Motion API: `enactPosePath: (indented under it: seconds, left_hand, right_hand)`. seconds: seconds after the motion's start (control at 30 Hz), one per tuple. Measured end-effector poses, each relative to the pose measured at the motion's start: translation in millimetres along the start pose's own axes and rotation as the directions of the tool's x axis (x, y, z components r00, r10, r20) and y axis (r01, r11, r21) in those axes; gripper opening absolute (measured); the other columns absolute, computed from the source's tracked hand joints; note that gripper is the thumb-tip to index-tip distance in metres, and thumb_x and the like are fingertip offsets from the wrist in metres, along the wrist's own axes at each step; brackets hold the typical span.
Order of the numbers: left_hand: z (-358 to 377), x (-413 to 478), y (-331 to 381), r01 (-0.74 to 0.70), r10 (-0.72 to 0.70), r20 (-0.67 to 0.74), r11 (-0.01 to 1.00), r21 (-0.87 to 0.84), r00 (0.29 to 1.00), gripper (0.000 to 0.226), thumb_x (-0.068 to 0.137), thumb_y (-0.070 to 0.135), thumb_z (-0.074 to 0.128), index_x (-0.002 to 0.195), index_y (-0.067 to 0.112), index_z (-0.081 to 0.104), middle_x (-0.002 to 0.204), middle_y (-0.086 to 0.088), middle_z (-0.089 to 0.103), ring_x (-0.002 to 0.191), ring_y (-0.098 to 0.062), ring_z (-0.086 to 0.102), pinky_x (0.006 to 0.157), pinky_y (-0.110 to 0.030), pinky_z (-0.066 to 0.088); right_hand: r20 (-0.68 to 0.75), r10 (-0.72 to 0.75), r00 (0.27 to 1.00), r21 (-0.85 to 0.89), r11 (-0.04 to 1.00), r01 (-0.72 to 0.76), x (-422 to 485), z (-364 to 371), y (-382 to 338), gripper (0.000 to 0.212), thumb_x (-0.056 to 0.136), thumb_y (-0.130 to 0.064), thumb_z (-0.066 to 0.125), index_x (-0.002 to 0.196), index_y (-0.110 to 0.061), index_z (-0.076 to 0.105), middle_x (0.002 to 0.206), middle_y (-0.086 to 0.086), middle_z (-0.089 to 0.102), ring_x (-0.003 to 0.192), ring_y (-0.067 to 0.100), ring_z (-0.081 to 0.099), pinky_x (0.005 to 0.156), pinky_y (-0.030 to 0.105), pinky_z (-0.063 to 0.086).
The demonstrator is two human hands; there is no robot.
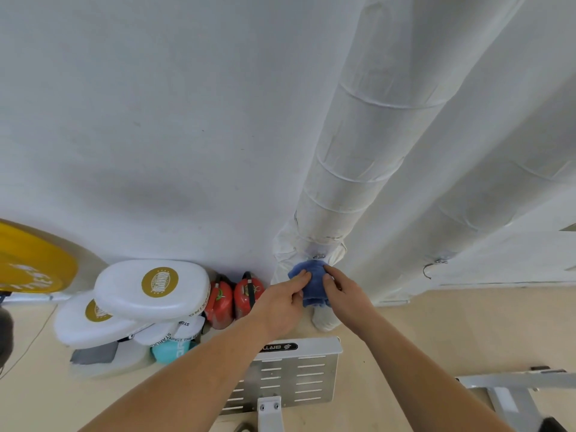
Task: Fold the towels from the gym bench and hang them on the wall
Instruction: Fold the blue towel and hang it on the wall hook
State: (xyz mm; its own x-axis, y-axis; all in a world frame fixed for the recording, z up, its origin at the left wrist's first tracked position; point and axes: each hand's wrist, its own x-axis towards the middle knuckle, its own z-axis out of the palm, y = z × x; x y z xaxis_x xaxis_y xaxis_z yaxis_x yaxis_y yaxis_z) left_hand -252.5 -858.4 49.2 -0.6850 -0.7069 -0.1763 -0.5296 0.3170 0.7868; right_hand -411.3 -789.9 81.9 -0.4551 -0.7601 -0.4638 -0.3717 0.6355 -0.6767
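Soft, even daylight fills the room, bright on the white wall [156, 104], where a faint grey shadow [162, 194] pools low. Wide-angle distortion bows the pipes [358, 151] and stretches the edges; focus slightly soft.

The beige floor [436, 332] meets the white wall [156, 120]. Close to the wall, a stack of white boxing pads [149, 288] lies over a teal item [170, 350] and a grey pad [95, 353], and two red kettlebells [219, 302] stand just beside them. A white slotted metal plate [296, 372] lies nearer. A blue towel [311, 285] is bunched just under a small hook [318, 256] on the wrapped pipe [358, 151]
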Motion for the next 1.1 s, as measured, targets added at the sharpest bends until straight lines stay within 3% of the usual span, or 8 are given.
enactPosePath:
  seconds: [0.07,0.13,0.23,0.37,0.73,0.9,0.97,1.1]
  left_hand:
    - [-7,6,-1,0.032,-0.033,0.043,0.999,0.035,0.999,0.03,0.108,0.023,0.047,0.133,0.021,0.064,0.097,0.005,0.072,0.077,-0.003,0.063,0.072,-0.01,0.045]
    - [-19,7,2,0.079,-0.08,0.045,0.997,0.009,0.996,0.044,0.107,0.018,0.043,0.148,0.03,0.051,0.129,-0.003,0.067,0.106,-0.015,0.064,0.092,-0.018,0.045]
    - [-30,7,12,0.055,-0.054,0.015,0.998,-0.022,0.998,0.044,0.103,0.012,0.046,0.145,0.022,0.055,0.143,-0.002,0.061,0.128,-0.019,0.056,0.105,-0.018,0.037]
    - [-38,4,17,0.018,-0.018,-0.032,1.0,-0.003,0.999,0.04,0.102,0.011,0.048,0.138,0.019,0.062,0.138,-0.002,0.063,0.125,-0.018,0.056,0.099,-0.013,0.032]
    - [-51,-21,14,0.072,-0.081,-0.156,0.995,-0.065,0.984,0.032,0.102,0.015,0.053,0.13,0.025,0.065,0.127,0.009,0.064,0.113,-0.007,0.058,0.099,-0.015,0.038]
    - [-63,-59,-7,0.187,-0.222,-0.185,0.964,-0.19,0.957,0.031,0.099,0.01,0.057,0.125,0.022,0.07,0.116,0.009,0.071,0.103,-0.006,0.064,0.09,-0.007,0.043]
    - [-67,-72,-14,0.218,-0.256,-0.204,0.957,-0.192,0.945,0.029,0.098,0.012,0.058,0.121,0.025,0.072,0.112,0.01,0.072,0.101,-0.007,0.066,0.096,-0.017,0.048]
    - [-73,-89,-26,0.257,-0.298,-0.174,0.94,-0.224,0.939,0.026,0.098,0.015,0.059,0.116,0.027,0.074,0.111,0.01,0.074,0.102,-0.008,0.068,0.099,-0.026,0.053]
  right_hand:
    - [0.005,-0.008,1.0,0.01,1.0,0.008,-4,-2,-4,0.041,0.109,-0.039,0.039,0.147,-0.034,0.054,0.128,0.0,0.066,0.116,0.02,0.061,0.103,0.036,0.049]
    - [-0.008,-0.054,0.999,-0.017,0.998,0.054,-2,-6,-4,0.042,0.105,-0.049,0.039,0.135,-0.034,0.064,0.119,0.007,0.07,0.105,0.022,0.066,0.095,0.038,0.054]
    - [-0.073,-0.063,0.995,-0.066,0.996,0.058,6,-10,-2,0.048,0.099,-0.051,0.043,0.133,-0.028,0.067,0.123,0.011,0.064,0.11,0.025,0.064,0.101,0.043,0.053]
    - [-0.169,-0.092,0.981,-0.066,0.994,0.081,-8,-15,-18,0.032,0.108,-0.027,0.047,0.122,-0.01,0.07,0.12,0.009,0.063,0.105,0.023,0.058,0.093,0.031,0.044]
    - [-0.239,-0.206,0.949,-0.169,0.971,0.168,-39,-25,-23,0.026,0.103,-0.023,0.058,0.126,-0.02,0.07,0.129,-0.002,0.067,0.109,0.014,0.061,0.091,0.022,0.042]
    - [-0.304,-0.325,0.896,-0.19,0.942,0.277,-68,-6,-27,0.016,0.1,-0.018,0.063,0.111,-0.02,0.075,0.11,-0.002,0.072,0.095,0.016,0.065,0.08,0.022,0.047]
    - [-0.327,-0.383,0.864,-0.213,0.92,0.328,-76,6,-27,0.011,0.097,-0.014,0.067,0.099,-0.019,0.076,0.097,-0.002,0.072,0.085,0.017,0.066,0.071,0.021,0.049]
    - [-0.337,-0.328,0.882,-0.162,0.943,0.289,-86,25,-28,0.013,0.096,-0.016,0.066,0.087,-0.02,0.075,0.076,0.002,0.071,0.07,0.024,0.066,0.064,0.041,0.056]
